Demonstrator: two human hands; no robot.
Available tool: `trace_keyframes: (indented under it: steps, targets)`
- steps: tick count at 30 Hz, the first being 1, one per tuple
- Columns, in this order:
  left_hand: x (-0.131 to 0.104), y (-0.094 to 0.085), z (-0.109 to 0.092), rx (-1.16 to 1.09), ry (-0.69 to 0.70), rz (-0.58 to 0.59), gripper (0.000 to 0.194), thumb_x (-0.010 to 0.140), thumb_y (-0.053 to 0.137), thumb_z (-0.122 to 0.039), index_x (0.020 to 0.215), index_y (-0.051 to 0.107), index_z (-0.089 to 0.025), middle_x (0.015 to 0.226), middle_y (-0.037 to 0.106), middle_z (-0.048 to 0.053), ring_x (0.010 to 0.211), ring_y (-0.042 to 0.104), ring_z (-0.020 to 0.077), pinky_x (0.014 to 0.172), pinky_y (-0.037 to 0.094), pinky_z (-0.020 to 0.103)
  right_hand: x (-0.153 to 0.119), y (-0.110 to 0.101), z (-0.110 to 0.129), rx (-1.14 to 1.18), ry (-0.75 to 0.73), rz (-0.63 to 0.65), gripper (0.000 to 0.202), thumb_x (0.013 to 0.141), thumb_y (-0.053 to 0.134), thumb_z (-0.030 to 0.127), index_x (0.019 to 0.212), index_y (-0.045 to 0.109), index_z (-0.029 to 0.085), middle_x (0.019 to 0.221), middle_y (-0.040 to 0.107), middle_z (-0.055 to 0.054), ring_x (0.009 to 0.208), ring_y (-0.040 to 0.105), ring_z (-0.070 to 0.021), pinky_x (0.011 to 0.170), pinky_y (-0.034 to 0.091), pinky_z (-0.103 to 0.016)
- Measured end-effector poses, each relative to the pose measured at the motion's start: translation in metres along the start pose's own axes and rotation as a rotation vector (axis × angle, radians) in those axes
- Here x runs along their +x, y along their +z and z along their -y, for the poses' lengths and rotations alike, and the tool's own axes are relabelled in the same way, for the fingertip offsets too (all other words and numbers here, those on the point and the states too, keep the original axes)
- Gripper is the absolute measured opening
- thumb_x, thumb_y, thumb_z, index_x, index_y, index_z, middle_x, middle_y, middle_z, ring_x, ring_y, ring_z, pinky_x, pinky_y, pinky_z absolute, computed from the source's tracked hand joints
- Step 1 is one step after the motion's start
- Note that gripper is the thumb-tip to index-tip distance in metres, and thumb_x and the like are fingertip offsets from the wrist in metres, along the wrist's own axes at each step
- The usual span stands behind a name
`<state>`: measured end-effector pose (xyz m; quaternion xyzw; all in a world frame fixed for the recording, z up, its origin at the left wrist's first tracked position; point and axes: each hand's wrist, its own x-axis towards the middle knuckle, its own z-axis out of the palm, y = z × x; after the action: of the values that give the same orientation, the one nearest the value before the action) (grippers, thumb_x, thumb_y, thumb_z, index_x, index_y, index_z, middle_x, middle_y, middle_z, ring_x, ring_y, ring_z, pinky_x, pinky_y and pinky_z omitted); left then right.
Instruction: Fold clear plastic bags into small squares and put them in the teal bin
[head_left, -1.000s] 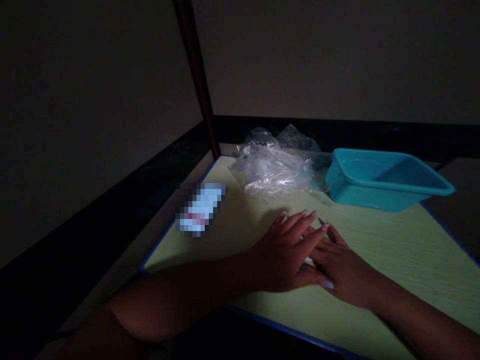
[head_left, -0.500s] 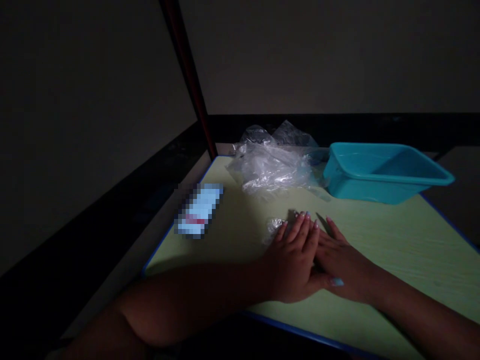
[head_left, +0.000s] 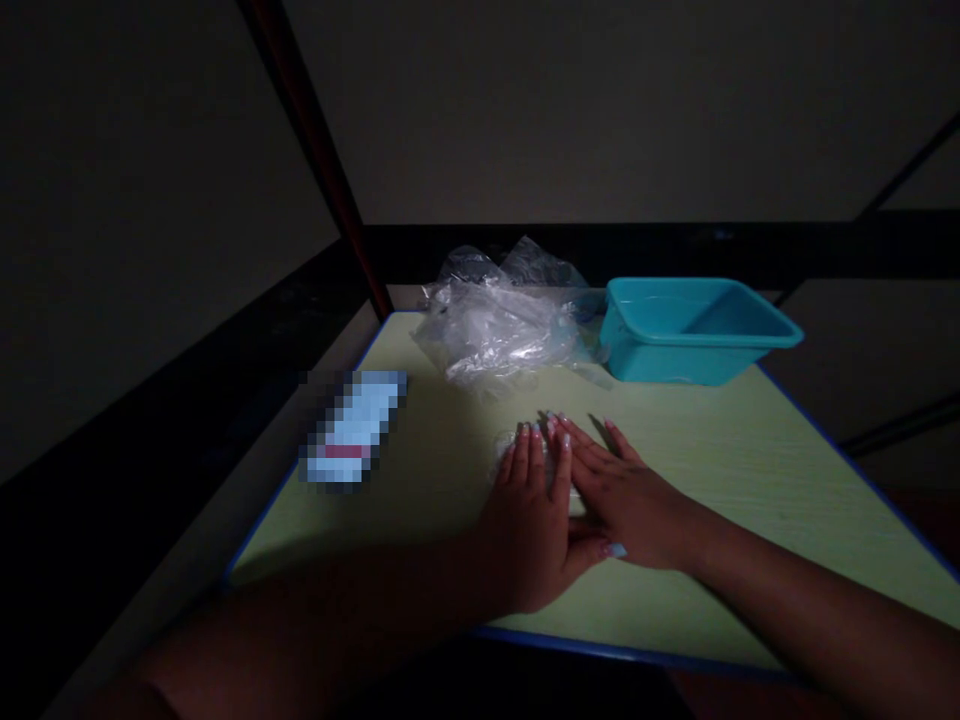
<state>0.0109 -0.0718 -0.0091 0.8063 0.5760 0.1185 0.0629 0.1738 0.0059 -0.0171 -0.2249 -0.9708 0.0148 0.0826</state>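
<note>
My left hand (head_left: 530,525) lies flat with its fingers stretched forward over a small piece of crinkled clear plastic (head_left: 501,452) on the table (head_left: 690,440). Its thumb reaches right, to the base of my right hand (head_left: 637,500). My right hand is also spread out, palm down, with its fingertips beside those of my left hand at the plastic's right edge. Most of the plastic is hidden under my fingers, so its full shape does not show.
A heap of crumpled clear plastic bags (head_left: 502,325) sits at the back of the table. To its right stands a turquoise basin (head_left: 682,362). A lit, pixelated phone-like object (head_left: 356,425) lies by the left edge. Walls rise behind and at the left.
My view has turned a little to the right, so everything appears shifted left. My left hand, which overlapped my right fingers, now lies beside them, with more of the right hand's fingers showing.
</note>
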Motion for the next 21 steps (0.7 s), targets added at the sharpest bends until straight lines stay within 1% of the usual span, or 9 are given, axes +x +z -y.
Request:
trace_keyframes:
  steps: [3, 6, 8, 10, 13, 15, 17, 19, 21]
  targets:
    - [-0.002, -0.001, 0.001, 0.059, -0.033, -0.008, 0.106, 0.079, 0.044, -0.077, 0.146, 0.027, 0.003, 0.151, 0.021, 0.035, 0.142, 0.016, 0.0467, 0.111, 0.025, 0.060, 0.002, -0.004, 0.003, 0.026, 0.034, 0.020, 0.094, 0.087, 0.057, 0.050, 0.154, 0.003, 0.011, 0.154, 0.020, -0.023, 0.143, 0.022, -0.0345, 0.113, 0.015, -0.060]
    - [-0.003, -0.002, 0.000, 0.139, -0.093, -0.012, 0.108, 0.074, 0.048, -0.081, 0.142, 0.037, 0.002, 0.148, 0.030, 0.035, 0.139, 0.023, 0.0492, 0.109, 0.024, 0.064, 0.005, -0.008, 0.006, 0.045, 0.065, 0.064, 0.095, 0.086, 0.055, 0.060, 0.154, 0.010, 0.012, 0.155, 0.021, -0.020, 0.143, 0.022, -0.0341, 0.115, 0.014, -0.059]
    - [-0.003, -0.004, -0.001, 0.201, -0.141, -0.002, 0.108, 0.072, 0.049, -0.081, 0.140, 0.042, 0.002, 0.145, 0.035, 0.036, 0.137, 0.028, 0.0504, 0.108, 0.021, 0.067, 0.007, -0.012, 0.007, 0.056, 0.088, 0.111, 0.094, 0.086, 0.054, 0.062, 0.154, 0.013, 0.011, 0.156, 0.019, -0.020, 0.144, 0.019, -0.0330, 0.115, 0.013, -0.058]
    - [-0.002, -0.008, 0.001, 0.254, -0.168, -0.008, 0.108, 0.072, 0.048, -0.082, 0.139, 0.043, 0.002, 0.143, 0.037, 0.036, 0.136, 0.030, 0.0506, 0.108, 0.017, 0.069, 0.007, -0.015, 0.007, 0.073, 0.101, 0.153, 0.093, 0.087, 0.054, 0.060, 0.154, 0.013, 0.010, 0.156, 0.015, -0.020, 0.145, 0.017, -0.0318, 0.115, 0.012, -0.058]
    - [0.001, -0.014, 0.006, 0.282, -0.096, -0.055, 0.100, 0.080, 0.042, -0.077, 0.142, 0.039, 0.001, 0.149, 0.030, 0.032, 0.140, 0.024, 0.0455, 0.109, 0.013, 0.070, 0.008, -0.017, 0.006, 0.111, 0.091, 0.191, 0.096, 0.086, 0.056, 0.057, 0.154, 0.010, 0.008, 0.156, 0.011, -0.022, 0.146, 0.013, -0.0319, 0.115, 0.008, -0.059]
    - [0.002, -0.017, 0.010, 0.261, -0.007, -0.071, 0.090, 0.087, 0.037, -0.070, 0.145, 0.035, 0.000, 0.153, 0.025, 0.027, 0.144, 0.020, 0.0392, 0.111, 0.013, 0.067, 0.008, -0.017, 0.006, 0.133, 0.089, 0.206, 0.098, 0.084, 0.058, 0.055, 0.153, 0.009, 0.006, 0.156, 0.010, -0.024, 0.146, 0.012, -0.0325, 0.114, 0.005, -0.060]
    - [0.003, -0.017, 0.012, 0.227, 0.057, -0.062, 0.085, 0.092, 0.033, -0.065, 0.146, 0.031, -0.001, 0.155, 0.023, 0.023, 0.145, 0.019, 0.0348, 0.113, 0.015, 0.063, 0.008, -0.017, 0.005, 0.147, 0.098, 0.218, 0.097, 0.084, 0.058, 0.052, 0.153, 0.008, 0.004, 0.155, 0.012, -0.025, 0.146, 0.012, -0.0324, 0.114, 0.002, -0.061]
    - [0.003, -0.015, 0.012, 0.196, 0.068, -0.039, 0.086, 0.092, 0.031, -0.066, 0.146, 0.032, 0.000, 0.154, 0.024, 0.023, 0.144, 0.023, 0.0341, 0.113, 0.019, 0.060, 0.008, -0.017, 0.005, 0.162, 0.095, 0.219, 0.096, 0.085, 0.057, 0.049, 0.153, 0.007, 0.004, 0.156, 0.013, -0.026, 0.146, 0.012, -0.0316, 0.113, 0.001, -0.061]
    - [0.003, -0.012, 0.012, 0.178, 0.047, -0.018, 0.089, 0.090, 0.031, -0.069, 0.145, 0.033, 0.001, 0.154, 0.026, 0.024, 0.143, 0.026, 0.0351, 0.113, 0.023, 0.058, 0.007, -0.019, 0.003, 0.184, 0.078, 0.218, 0.096, 0.085, 0.056, 0.051, 0.153, 0.006, 0.006, 0.156, 0.011, -0.025, 0.146, 0.010, -0.0309, 0.113, 0.001, -0.061]
